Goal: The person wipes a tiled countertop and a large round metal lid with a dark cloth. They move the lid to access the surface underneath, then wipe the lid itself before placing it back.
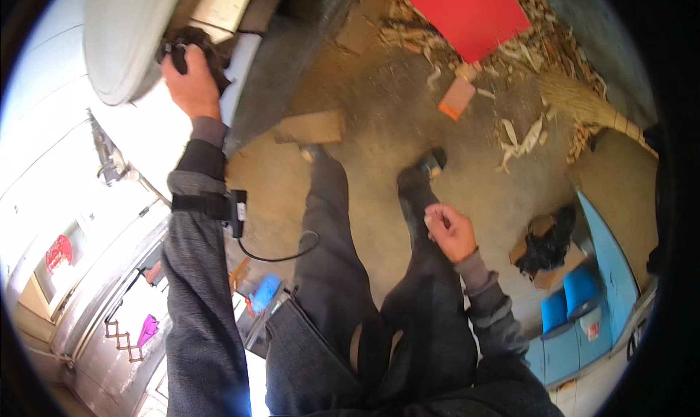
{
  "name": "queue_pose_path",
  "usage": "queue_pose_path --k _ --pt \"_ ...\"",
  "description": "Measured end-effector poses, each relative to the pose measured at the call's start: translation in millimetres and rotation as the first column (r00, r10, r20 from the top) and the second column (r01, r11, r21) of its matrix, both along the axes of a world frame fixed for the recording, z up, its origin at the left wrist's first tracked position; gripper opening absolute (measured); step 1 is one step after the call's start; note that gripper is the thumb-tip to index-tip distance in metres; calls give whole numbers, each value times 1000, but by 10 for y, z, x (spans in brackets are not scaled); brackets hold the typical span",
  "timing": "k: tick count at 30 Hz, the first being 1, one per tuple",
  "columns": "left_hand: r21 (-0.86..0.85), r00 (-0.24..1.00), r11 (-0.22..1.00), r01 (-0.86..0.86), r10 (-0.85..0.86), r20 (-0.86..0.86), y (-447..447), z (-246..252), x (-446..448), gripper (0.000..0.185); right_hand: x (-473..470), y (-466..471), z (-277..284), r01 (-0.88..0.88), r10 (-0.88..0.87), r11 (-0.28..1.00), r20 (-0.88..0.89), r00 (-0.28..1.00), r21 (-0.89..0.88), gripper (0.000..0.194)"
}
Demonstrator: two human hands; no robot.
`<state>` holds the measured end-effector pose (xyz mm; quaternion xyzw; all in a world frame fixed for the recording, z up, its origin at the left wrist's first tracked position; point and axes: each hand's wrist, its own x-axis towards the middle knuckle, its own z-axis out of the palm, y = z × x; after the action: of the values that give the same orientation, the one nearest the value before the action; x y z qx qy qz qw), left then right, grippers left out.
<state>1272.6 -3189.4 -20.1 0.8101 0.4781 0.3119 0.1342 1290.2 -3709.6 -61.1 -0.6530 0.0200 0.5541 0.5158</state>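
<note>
My left hand (194, 86) reaches up at the upper left, its fingers closed on a dark crumpled bundle (210, 50), perhaps cloth or plastic. The bundle lies beside a large pale rounded panel (128, 34) and below a light wooden board (224, 4). How much of it rests on the surface beneath is hidden by the hand. Over the floor, in front of my right leg, hangs my right hand (453, 234) with curled fingers and nothing visible in them. A black strapped device (237, 213) with a cable sits on my left forearm.
A brown block or box (311, 127) lies by my left foot. Ahead, a red sheet (465, 15) covers part of a pile of husks and sticks (525, 50), near a straw broom (585, 102). Right are a black plastic bag (549, 247) and a light-blue cabinet (607, 247).
</note>
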Motion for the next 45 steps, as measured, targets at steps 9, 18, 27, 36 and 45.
queue_pose_path --k 9,18,27,36,45 --pt "-122 995 990 -66 75 68 -89 102 135 52 107 71 129 52 -52 998 -1 999 -29 20" --pt "-229 993 971 -61 82 84 -129 192 172 51 283 466 326 -53 48 998 136 990 35 25" --pt "-518 973 833 193 -94 210 -52 542 15 54 971 2485 1059 -393 152 901 715 682 183 46" --pt "-956 935 78 281 202 292 428 844 -300 75 993 4383 1275 -698 243 716 932 269 15 67" --pt "-997 962 58 45 265 59 726 828 -348 65 735 4830 984 -652 281 753 937 206 -82 54"
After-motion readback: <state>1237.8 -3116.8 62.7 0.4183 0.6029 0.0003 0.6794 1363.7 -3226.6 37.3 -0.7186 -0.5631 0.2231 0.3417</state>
